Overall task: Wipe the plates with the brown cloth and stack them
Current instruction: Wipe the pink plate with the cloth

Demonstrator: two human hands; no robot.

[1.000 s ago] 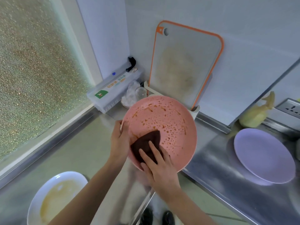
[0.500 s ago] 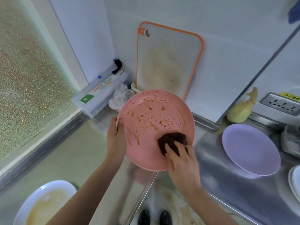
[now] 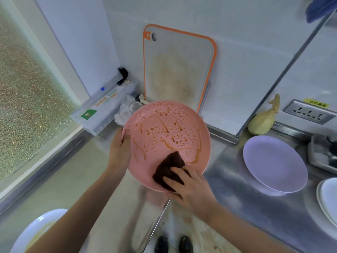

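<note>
A pink plate [image 3: 164, 141], tilted above the counter [image 3: 255, 207] and spotted with brown sauce, is gripped at its left rim by the left hand [image 3: 118, 152]. The brown cloth [image 3: 168, 168] is pressed onto its lower part under the right hand [image 3: 189, 187], fingers laid flat. A purple plate [image 3: 275, 163] lies on the counter to the right, and a white plate [image 3: 34, 232] holding yellowish residue sits at lower left.

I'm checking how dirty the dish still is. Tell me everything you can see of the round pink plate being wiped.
The round pink plate looks like matte plastic, shallow with a raised rim. It is held off the counter, tilted with its face toward the camera. Brownish droplets and runs cover most of that face. The left hand grips its left rim; the right hand presses the dark brown cloth against its lower part. It hangs in front of the orange-edged cutting board.
</note>
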